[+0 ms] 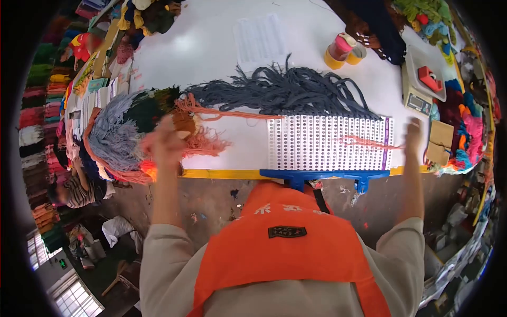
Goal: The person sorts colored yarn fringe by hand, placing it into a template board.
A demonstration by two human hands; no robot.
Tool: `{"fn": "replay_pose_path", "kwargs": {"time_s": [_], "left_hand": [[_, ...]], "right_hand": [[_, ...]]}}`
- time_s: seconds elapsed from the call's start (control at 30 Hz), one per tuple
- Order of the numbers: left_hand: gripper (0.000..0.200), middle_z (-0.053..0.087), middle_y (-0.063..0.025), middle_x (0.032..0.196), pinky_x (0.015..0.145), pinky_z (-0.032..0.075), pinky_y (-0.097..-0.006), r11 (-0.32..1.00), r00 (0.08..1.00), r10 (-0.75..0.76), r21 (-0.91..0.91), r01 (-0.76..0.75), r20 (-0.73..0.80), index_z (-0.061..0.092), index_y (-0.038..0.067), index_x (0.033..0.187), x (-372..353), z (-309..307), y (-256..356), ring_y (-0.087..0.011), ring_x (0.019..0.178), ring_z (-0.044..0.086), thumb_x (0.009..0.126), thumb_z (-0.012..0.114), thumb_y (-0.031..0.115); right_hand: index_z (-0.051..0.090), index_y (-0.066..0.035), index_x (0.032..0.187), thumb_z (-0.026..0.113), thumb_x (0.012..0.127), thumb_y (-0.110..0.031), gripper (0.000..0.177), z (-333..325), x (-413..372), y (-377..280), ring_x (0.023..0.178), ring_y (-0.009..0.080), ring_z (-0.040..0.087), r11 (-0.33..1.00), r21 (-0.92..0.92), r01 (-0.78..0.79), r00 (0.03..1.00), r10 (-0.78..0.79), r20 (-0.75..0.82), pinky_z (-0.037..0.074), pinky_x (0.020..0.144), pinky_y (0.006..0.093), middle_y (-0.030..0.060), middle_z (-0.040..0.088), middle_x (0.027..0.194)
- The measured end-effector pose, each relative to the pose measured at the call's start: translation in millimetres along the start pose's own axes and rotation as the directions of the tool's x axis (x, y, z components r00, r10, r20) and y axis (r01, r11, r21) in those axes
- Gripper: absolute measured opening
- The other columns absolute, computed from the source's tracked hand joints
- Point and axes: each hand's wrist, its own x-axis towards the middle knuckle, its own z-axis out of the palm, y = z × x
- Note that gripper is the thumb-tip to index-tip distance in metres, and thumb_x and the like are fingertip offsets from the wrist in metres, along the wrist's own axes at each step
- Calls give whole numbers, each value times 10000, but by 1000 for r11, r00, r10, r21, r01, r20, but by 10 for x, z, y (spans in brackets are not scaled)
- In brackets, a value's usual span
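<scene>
My right hand (413,134), blurred by motion, is at the right of the white punched-hole cards (317,142). Thin strands of pink yarn (364,141) run from its fingers leftward over the cards. On the left, my left hand (168,140) is smeared over a heap of yarn, beside a coral pink bundle (203,143) and light blue-grey yarn (113,132). A long hank of dark grey yarn (274,87) lies behind the cards, its ends reaching their top edge. Coral strands (237,113) stretch from the heap to the cards' upper left corner.
A blue holder (327,174) lines the cards' near edge. Further back are a pink-lidded jar (340,47), a paper sheet (260,39) and another person's hand (369,41). At right sit a scale (419,101), a red object (430,79) and brown cardboard (439,142).
</scene>
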Motion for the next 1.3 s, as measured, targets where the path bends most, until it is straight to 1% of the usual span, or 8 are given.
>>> {"fn": "replay_pose_path", "kwargs": {"time_s": [0.17,0.3,0.37,0.53,0.73,1.0,1.13,1.3], "left_hand": [[223,626,30,757,385,244,-188,752,766,-643,192,630,1,676,115,987,523,1010,-1977,-23,499,374,909,657,323],[191,668,-11,770,380,356,-227,750,867,-459,437,496,-196,682,81,855,753,1525,-2697,-70,580,557,886,634,264],[228,676,-105,732,452,462,-332,452,922,-310,818,356,-231,675,19,834,842,1559,-2888,-191,653,654,867,606,234],[219,622,-115,628,491,463,-323,206,993,-30,973,-103,111,663,-18,846,855,1360,-3171,-178,567,646,874,627,195],[239,638,-221,714,627,493,-417,329,954,-289,927,180,-83,632,-34,797,931,1443,-3019,-367,679,642,843,649,200],[153,606,-168,682,587,469,-369,352,954,-121,911,-215,272,617,-20,867,1002,1352,-2940,-253,632,619,835,640,129],[80,546,-3,617,464,362,-246,816,961,-274,517,258,-46,659,22,915,821,1308,-2807,-76,524,482,894,602,73],[120,569,8,659,425,305,-203,859,868,-489,223,462,87,658,35,990,717,1436,-2825,-52,479,429,907,577,64]], "right_hand": [[620,-83,1054,501,990,-278,237,2212,-1221,-382,558,180,558,906,-199,375,829,-231,509,452,544,336,101,600,691],[576,-152,1017,551,963,-288,148,3020,-1652,-540,644,377,633,896,-118,429,693,-242,679,481,588,448,164,621,666],[570,-159,1014,560,955,-267,124,3196,-1680,-433,648,389,629,844,-188,503,651,-227,724,478,584,467,173,617,674],[544,-143,995,570,944,-263,133,3216,-1652,-324,614,346,646,803,-113,586,602,-338,723,496,551,457,137,637,669],[512,-125,1123,607,922,-218,241,3213,-1611,-319,643,334,652,978,-77,195,711,-87,697,487,575,436,116,628,647],[504,-68,1254,663,910,-177,394,3183,-1341,-399,584,126,619,998,-55,-42,480,69,875,466,550,271,71,653,676],[516,-60,1238,670,910,-172,379,3173,-1287,-425,605,85,609,980,-59,-189,402,133,906,458,541,241,50,663,718],[501,-47,1259,665,901,-123,401,3167,-1288,-453,624,86,606,982,-69,-176,403,136,905,462,557,241,52,660,734]]}}
